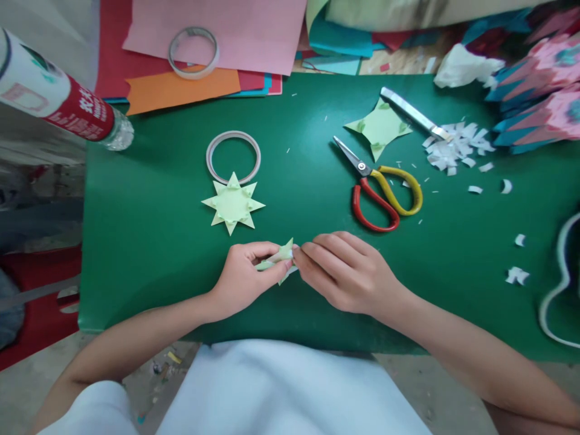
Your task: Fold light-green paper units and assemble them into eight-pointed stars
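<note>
Near the table's front edge, my left hand (249,272) pinches a small light-green paper piece (284,251) with pointed tips. My right hand (348,269) has its thumb and fingertips closed at the right side of that piece, touching it; whether they grip the paper or something tiny is hidden. Just beyond my left hand lies a light-green eight-pointed paper star (232,204), its points touching a roll of tape (234,157). Farther right, scissors (376,187) with one red and one yellow handle rest beside a four-pointed green paper piece (379,128).
A metal tool (414,115) lies against a heap of white paper bits (457,148). Coloured sheets (217,30) with a second tape roll (193,53) cover the back left. A bottle (67,96) leans in at left. Pink and blue paper flowers (544,96) stand at back right.
</note>
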Demonstrator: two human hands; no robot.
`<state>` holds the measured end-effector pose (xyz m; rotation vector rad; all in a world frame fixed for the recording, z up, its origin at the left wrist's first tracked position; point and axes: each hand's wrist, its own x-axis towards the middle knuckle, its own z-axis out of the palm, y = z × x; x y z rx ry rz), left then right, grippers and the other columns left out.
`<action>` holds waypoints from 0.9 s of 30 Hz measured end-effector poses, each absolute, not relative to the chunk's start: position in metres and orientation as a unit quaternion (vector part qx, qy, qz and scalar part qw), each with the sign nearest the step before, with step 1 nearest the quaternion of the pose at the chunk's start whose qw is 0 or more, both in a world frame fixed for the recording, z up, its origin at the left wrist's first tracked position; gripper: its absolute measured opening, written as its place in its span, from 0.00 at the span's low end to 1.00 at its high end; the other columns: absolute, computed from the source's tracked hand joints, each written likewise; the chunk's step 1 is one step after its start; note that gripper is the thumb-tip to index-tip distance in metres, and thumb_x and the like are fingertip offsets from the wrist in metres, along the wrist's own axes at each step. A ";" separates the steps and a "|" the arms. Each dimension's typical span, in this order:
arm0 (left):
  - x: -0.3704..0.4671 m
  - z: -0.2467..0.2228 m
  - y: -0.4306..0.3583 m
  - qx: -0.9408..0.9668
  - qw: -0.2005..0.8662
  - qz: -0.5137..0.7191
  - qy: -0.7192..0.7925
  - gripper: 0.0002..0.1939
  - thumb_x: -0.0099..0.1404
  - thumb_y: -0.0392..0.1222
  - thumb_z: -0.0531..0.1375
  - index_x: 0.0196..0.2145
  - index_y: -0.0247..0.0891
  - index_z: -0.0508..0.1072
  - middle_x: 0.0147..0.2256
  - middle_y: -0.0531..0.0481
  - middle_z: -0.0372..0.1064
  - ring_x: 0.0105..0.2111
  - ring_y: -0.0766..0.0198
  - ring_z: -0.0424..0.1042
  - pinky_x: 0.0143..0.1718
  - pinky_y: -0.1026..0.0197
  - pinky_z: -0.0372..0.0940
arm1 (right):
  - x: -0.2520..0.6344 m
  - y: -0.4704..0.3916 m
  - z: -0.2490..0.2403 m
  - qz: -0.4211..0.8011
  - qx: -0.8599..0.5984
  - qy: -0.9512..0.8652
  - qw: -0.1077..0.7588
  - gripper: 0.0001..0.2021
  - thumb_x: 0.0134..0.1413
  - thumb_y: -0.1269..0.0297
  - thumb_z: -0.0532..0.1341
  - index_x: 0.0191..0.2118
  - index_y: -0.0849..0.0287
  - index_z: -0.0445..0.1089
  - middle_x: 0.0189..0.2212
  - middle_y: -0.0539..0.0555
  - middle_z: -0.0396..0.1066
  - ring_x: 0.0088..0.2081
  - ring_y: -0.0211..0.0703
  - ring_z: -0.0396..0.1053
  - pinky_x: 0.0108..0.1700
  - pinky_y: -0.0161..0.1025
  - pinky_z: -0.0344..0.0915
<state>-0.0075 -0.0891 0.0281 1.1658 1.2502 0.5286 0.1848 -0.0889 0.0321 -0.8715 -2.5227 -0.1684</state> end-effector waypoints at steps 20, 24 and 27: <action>-0.010 0.030 -0.089 0.593 0.595 0.183 0.511 0.09 0.60 0.40 0.60 0.24 0.36 0.71 0.25 0.53 0.69 0.27 0.67 0.64 0.28 0.65 0.58 | 0.196 -0.086 0.031 0.022 -0.292 -0.929 0.224 0.04 0.59 0.69 0.61 0.31 0.59 0.69 0.26 0.52 0.68 0.34 0.40 0.65 0.32 0.40 0.61; -0.009 0.028 -0.090 0.601 0.587 0.189 0.509 0.09 0.60 0.39 0.60 0.23 0.36 0.70 0.26 0.52 0.69 0.27 0.67 0.64 0.29 0.64 0.58 | 0.193 -0.089 0.030 0.009 -0.298 -0.928 0.222 0.04 0.57 0.70 0.62 0.31 0.61 0.70 0.25 0.52 0.68 0.33 0.41 0.65 0.32 0.40 0.62; -0.009 0.027 -0.091 0.607 0.581 0.192 0.507 0.09 0.60 0.39 0.60 0.22 0.36 0.69 0.26 0.52 0.69 0.27 0.68 0.64 0.29 0.64 0.57 | 0.192 -0.090 0.029 0.007 -0.291 -0.930 0.224 0.04 0.56 0.70 0.63 0.30 0.62 0.71 0.25 0.53 0.68 0.33 0.41 0.64 0.31 0.40 0.61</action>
